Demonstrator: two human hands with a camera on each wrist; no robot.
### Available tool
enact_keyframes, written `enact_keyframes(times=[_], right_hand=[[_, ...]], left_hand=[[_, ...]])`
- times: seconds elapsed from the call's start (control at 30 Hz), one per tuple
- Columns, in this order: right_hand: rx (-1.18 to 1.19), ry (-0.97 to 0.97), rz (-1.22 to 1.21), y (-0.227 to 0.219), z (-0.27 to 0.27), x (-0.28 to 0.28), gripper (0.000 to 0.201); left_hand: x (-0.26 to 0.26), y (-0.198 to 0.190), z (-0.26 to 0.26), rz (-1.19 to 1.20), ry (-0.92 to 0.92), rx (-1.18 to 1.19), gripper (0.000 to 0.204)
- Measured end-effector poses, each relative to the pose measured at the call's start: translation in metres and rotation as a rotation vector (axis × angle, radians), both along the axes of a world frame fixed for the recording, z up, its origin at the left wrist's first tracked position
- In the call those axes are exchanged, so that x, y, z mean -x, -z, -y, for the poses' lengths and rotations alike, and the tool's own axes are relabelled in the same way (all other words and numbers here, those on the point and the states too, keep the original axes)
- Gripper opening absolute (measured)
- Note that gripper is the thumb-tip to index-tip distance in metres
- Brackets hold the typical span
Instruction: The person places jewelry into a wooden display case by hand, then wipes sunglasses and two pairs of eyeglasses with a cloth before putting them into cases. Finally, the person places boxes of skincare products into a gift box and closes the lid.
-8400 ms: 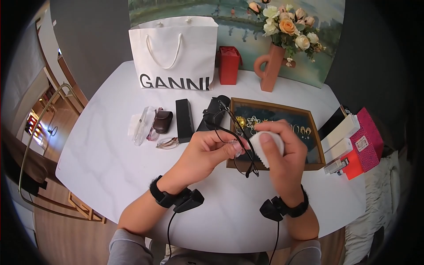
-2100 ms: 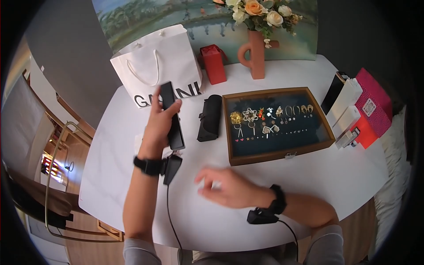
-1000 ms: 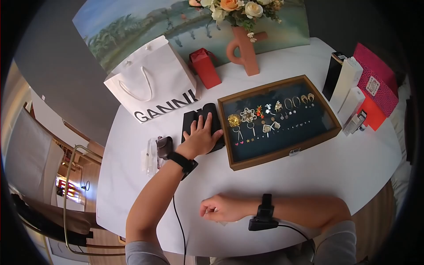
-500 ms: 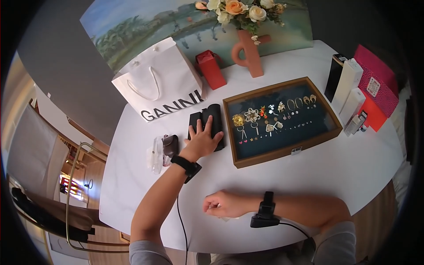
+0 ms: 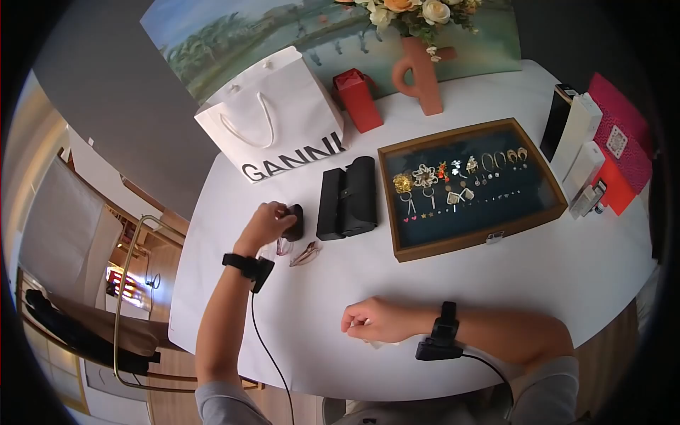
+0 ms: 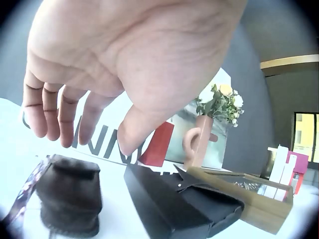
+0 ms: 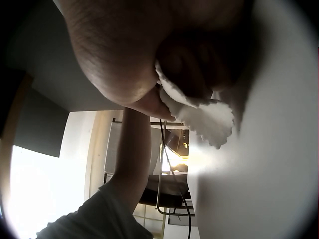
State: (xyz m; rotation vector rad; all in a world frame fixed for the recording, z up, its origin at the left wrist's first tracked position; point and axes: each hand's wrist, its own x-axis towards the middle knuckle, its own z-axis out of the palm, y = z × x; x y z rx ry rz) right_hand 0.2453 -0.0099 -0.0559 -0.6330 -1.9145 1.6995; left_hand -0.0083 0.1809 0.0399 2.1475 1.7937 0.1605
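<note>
My left hand (image 5: pixel 263 225) hovers at a small dark brown pouch (image 6: pixel 70 199), fingers loosely bent and nothing in its grasp. In the left wrist view the fingertips hang above the pouch, with a gap between. Eyeglasses (image 5: pixel 304 255) lie just right of that hand, and another pair is partly hidden under it. A long black box (image 5: pixel 331 202) and a black flap-closed glasses case (image 5: pixel 361 198) lie side by side. My right hand (image 5: pixel 379 319) rests near the front of the table, its fingers curled round a white cleaning cloth (image 7: pixel 209 122) with zigzag edges.
A wooden glass-topped case (image 5: pixel 460 234) of earrings lies right of the black cases. Behind stand a white paper bag (image 5: pixel 276 120), a red box (image 5: pixel 358 99) and a pink vase (image 5: pixel 425 81) of flowers. Several boxes and a magenta pouch (image 5: pixel 620 131) line the right edge.
Black-framed glasses held in my left hand are out of sight. That hand carried the black box beside the glasses case, pressed there, then moved left to the brown pouch. The right hand keeps the cloth.
</note>
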Motion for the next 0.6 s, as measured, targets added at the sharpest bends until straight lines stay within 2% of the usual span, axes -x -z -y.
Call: enact_keyframes(times=[0.03,0.13,0.2,0.33,0.4,0.43,0.47,0.53,0.57,0.6], right_hand=[[0.001,-0.002,0.000,0.000,0.000,0.000,0.019],[0.010,-0.007,0.019,0.000,0.000,0.000,0.018],[0.024,-0.007,0.025,-0.002,-0.001,0.000,0.018],[0.042,-0.009,0.020,-0.005,-0.001,0.000,0.017],[0.003,-0.009,-0.009,0.000,-0.002,0.000,0.017],[0.004,-0.006,-0.008,0.000,-0.001,-0.001,0.017],[-0.007,0.004,-0.014,-0.001,-0.001,-0.001,0.017],[-0.012,0.016,-0.025,-0.002,0.001,-0.003,0.017],[-0.010,0.002,0.004,-0.006,0.000,-0.004,0.017],[-0.009,-0.016,0.033,-0.009,0.000,-0.004,0.017]], left_hand=[[-0.003,0.003,0.012,0.024,-0.048,-0.056,0.056],[0.000,0.023,0.017,0.006,-0.011,-0.185,0.061],[-0.008,0.026,0.017,0.025,-0.026,-0.189,0.061],[-0.019,0.032,0.017,0.008,0.106,-0.203,0.056],[-0.025,0.037,0.019,-0.108,0.131,-0.387,0.057],[-0.030,0.031,0.015,0.054,0.024,-0.358,0.058],[-0.034,0.028,0.018,0.146,-0.019,-0.521,0.056],[-0.040,0.005,0.024,0.621,-0.206,-0.326,0.054],[-0.036,-0.004,0.019,0.851,-0.162,-0.275,0.048],[-0.035,-0.007,0.022,1.176,-0.274,-0.164,0.040]])
